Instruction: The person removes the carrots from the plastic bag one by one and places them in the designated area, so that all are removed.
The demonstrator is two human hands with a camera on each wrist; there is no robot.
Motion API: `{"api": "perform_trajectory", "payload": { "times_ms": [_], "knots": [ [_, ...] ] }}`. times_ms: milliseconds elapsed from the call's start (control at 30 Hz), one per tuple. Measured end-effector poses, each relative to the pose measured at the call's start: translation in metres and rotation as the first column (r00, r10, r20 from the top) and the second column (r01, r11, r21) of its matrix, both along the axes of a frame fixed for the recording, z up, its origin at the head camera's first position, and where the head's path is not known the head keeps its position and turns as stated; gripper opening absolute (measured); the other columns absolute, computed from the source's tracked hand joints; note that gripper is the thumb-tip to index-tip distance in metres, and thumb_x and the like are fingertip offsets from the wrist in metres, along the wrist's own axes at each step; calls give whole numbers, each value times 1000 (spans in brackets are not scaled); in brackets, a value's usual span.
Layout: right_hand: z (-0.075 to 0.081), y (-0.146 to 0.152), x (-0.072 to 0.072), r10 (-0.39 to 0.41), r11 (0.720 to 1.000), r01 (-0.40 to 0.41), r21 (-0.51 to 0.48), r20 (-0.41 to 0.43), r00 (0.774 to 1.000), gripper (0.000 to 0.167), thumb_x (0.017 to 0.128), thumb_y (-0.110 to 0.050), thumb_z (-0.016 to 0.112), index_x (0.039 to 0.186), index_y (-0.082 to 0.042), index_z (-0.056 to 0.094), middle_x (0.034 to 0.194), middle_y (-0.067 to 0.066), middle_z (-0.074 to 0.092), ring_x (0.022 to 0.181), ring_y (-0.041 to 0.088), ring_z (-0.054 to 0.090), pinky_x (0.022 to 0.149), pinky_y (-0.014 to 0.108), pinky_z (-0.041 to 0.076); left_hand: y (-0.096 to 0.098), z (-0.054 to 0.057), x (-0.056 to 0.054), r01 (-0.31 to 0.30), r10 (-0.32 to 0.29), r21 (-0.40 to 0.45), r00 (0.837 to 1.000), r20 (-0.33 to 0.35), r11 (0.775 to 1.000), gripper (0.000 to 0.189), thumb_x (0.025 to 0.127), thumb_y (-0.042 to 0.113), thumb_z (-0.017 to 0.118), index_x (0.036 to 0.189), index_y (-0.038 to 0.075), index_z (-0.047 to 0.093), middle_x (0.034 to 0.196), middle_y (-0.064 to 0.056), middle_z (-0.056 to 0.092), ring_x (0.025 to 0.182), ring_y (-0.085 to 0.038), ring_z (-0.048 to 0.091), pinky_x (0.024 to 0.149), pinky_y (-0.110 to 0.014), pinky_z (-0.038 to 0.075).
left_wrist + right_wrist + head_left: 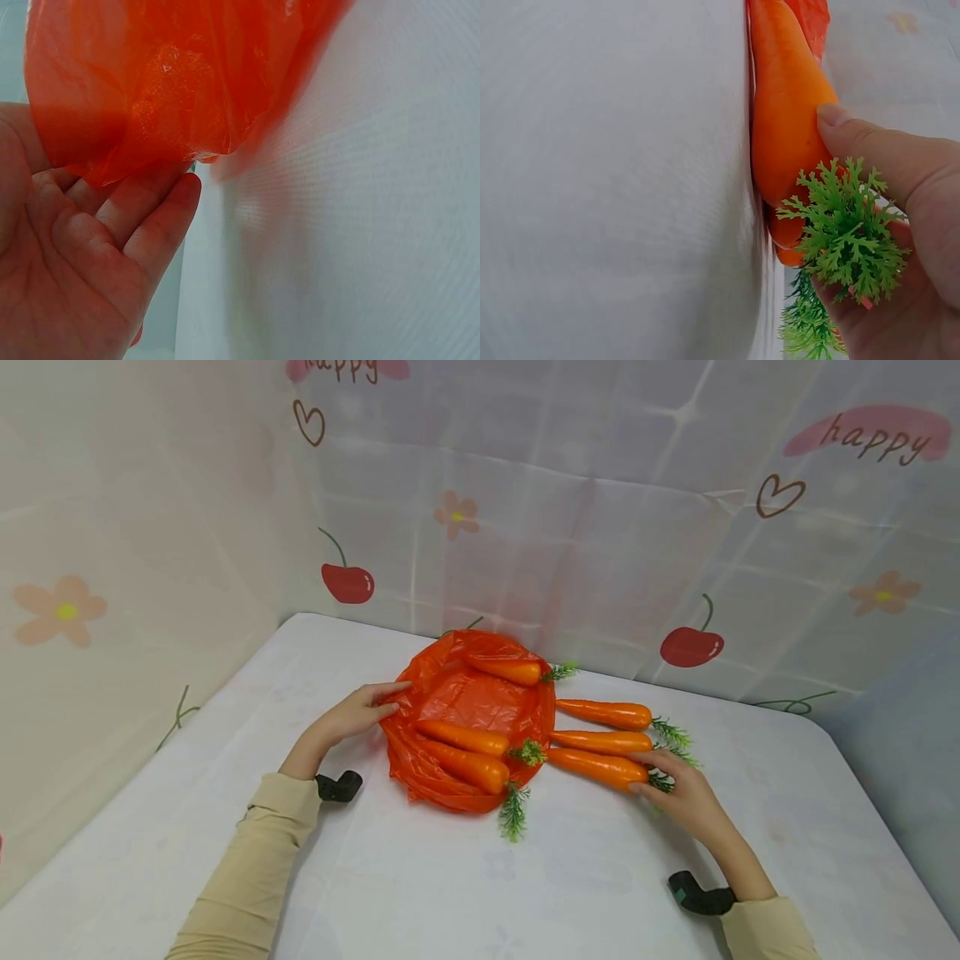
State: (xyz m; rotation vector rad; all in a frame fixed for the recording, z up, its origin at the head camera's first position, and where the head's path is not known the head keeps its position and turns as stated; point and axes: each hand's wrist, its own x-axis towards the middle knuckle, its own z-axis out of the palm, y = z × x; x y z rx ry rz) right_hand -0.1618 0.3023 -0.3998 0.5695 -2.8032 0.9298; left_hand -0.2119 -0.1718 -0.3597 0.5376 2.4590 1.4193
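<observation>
A red plastic bag (450,697) lies spread on the table with its mouth facing up. My left hand (351,714) holds the bag's left rim; in the left wrist view the film lies between the thumb and the fingers (157,217). Several orange carrots with green leafy tops sit in the bag, such as the front carrot (472,768). Three more lie side by side right of it, tips at its edge. At the thick end of the nearest carrot (592,766), my right hand (693,806) pinches with the thumb (855,135) on one side and fingers on the other.
The table has a white cloth (480,893). A patterned curtain (525,543) with cherries, flowers and hearts hangs right behind its far edge, and another side of it rises at the left. Black wrist mounts (701,893) sit at both wrists.
</observation>
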Motion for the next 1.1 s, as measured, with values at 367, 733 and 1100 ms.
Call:
{"api": "perform_trajectory", "payload": {
  "times_ms": [367,733,1100],
  "knots": [
    [0,1,1,-29,1000,29,-3,41,999,42,82,-9,72,121,2,60,117,19,55,111,38,48,92,58,36,0,-2,-1,2,-2,10,1000,0,1000,44,96,-1,43,138,-10,35,140,-30,33,127,-42,32,102,-52,29],
    [0,-1,0,-15,1000,15,2,10,1000,41,81,-6,72,120,2,59,118,20,54,110,38,47,91,58,37,0,-1,0,0,0,14,1000,-10,1000,44,96,-2,42,138,-11,35,140,-31,32,128,-43,31,102,-53,28],
    [11,-7,3,-45,999,44,-31,-49,998,36,89,-10,64,123,2,57,114,18,57,106,35,50,89,59,39,0,0,1,-3,3,7,1000,-8,1000,44,96,-1,43,138,-10,36,141,-30,32,128,-42,30,102,-52,28]
  ]
}}
